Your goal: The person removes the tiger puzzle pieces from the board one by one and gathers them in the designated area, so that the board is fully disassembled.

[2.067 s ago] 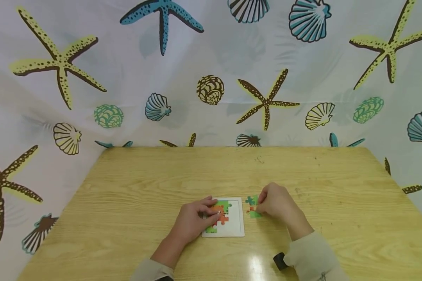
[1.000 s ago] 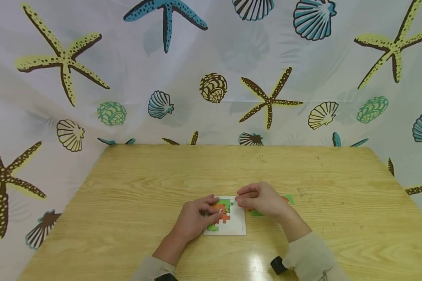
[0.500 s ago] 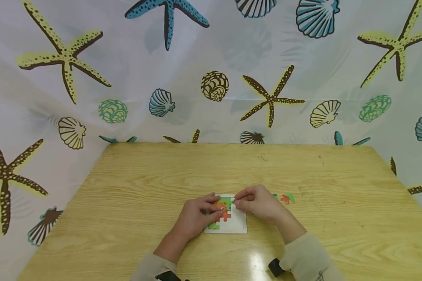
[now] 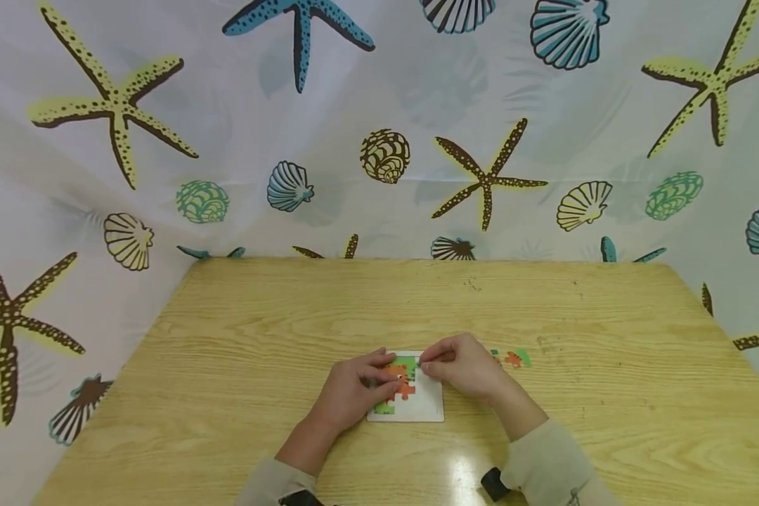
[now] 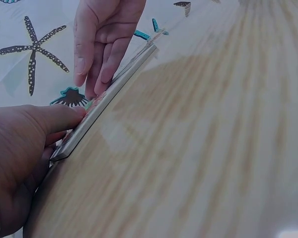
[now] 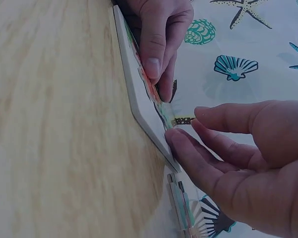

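A square white puzzle board [image 4: 426, 406] lies on the table, with joined green and orange pieces [image 4: 406, 370] on its left part. My left hand [image 4: 348, 393] rests on those pieces, thumb and forefinger on their surface. At the board's upper right, my right hand [image 4: 471, 367] holds a small puzzle piece by its fingertips, against the joined pieces. Fingers mostly hide that piece. In the right wrist view, the right thumb [image 6: 184, 148] is at the board's edge, close to the left hand [image 6: 161, 39]. The left wrist view shows the left thumb [image 5: 59, 118] pressing on the board.
Several loose puzzle pieces [image 4: 515, 358] lie right of the board, partly hidden by the right hand. The wooden table [image 4: 278, 316] reaches back to a white cloth [image 4: 329, 140] printed with starfish and shells. Dark wrist devices [image 4: 495, 485] sit at both sleeves.
My right hand has taken a piece from the loose ones and moved left to the board's upper right. During the last half second it barely moves. The left hand stays on the board.
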A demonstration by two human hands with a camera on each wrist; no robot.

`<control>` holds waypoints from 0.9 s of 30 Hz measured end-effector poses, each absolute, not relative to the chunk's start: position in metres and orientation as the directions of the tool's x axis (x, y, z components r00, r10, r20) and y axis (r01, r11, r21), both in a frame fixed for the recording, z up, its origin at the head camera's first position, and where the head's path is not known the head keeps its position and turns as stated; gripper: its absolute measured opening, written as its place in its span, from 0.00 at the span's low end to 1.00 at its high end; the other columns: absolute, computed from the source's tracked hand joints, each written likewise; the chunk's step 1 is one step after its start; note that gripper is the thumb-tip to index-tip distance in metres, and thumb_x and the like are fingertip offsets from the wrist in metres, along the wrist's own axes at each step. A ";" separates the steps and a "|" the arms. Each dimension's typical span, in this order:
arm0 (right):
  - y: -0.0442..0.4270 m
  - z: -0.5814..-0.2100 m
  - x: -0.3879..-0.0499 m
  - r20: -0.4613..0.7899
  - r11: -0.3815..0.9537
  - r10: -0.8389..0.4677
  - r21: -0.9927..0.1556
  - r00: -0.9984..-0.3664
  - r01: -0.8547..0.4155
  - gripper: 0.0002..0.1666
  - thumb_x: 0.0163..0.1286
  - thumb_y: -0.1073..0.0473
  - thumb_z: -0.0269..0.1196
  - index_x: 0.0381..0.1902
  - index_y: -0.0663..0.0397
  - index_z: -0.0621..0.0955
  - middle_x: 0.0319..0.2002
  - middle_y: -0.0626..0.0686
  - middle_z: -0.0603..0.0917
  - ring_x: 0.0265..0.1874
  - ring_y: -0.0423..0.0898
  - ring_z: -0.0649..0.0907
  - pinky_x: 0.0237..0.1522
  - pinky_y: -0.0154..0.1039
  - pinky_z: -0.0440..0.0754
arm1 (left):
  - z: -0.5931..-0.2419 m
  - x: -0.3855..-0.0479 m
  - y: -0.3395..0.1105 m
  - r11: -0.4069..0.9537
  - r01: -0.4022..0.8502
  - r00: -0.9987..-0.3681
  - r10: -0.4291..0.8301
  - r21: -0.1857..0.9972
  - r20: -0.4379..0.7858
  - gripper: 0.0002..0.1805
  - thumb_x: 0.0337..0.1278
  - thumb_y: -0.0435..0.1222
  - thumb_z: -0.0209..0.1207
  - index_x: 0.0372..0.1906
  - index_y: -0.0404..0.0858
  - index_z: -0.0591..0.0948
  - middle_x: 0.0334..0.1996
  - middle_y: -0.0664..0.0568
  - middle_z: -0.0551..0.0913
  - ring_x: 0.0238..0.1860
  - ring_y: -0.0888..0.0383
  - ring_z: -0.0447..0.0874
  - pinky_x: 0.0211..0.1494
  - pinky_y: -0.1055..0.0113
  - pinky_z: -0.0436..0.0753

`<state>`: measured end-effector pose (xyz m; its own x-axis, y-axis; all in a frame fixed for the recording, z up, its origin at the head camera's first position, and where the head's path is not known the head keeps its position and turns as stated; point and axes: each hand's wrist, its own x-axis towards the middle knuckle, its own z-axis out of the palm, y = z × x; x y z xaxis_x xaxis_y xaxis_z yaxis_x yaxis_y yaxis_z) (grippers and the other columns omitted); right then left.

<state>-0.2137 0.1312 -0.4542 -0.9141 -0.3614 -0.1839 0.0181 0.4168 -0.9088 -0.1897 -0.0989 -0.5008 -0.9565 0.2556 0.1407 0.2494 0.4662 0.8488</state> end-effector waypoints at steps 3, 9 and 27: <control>0.130 -0.453 -0.213 -0.185 0.428 -0.363 -0.904 -0.913 0.013 0.09 0.73 0.64 0.67 0.47 0.63 0.88 0.44 0.54 0.89 0.42 0.44 0.85 0.45 0.39 0.87 | -0.499 -0.190 -0.099 0.484 0.257 -0.955 0.262 0.836 0.141 0.03 0.61 0.33 0.73 0.36 0.39 0.94 0.60 0.46 0.86 0.71 0.44 0.76 0.70 0.46 0.76; 0.126 -0.453 -0.215 -0.192 0.402 -0.347 -0.915 -0.918 0.039 0.12 0.72 0.63 0.68 0.50 0.64 0.88 0.47 0.55 0.89 0.44 0.45 0.87 0.46 0.40 0.87 | -0.497 -0.192 -0.101 0.484 0.264 -0.953 0.266 0.834 0.147 0.03 0.61 0.33 0.72 0.37 0.38 0.94 0.61 0.45 0.85 0.71 0.44 0.75 0.70 0.47 0.77; 0.124 -0.455 -0.215 -0.199 0.372 -0.247 -0.923 -0.948 0.097 0.04 0.69 0.66 0.71 0.39 0.62 0.90 0.39 0.54 0.88 0.39 0.44 0.84 0.41 0.35 0.85 | -0.498 -0.192 -0.101 0.453 0.251 -0.955 0.259 0.855 0.144 0.03 0.61 0.34 0.72 0.36 0.39 0.94 0.60 0.45 0.86 0.71 0.44 0.75 0.70 0.48 0.77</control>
<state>-0.2155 0.1236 -0.4549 -0.9483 -0.2470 -0.1993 0.0970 0.3722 -0.9231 -0.1922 -0.1005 -0.4984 -0.9553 0.2586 0.1436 0.2512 0.4531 0.8553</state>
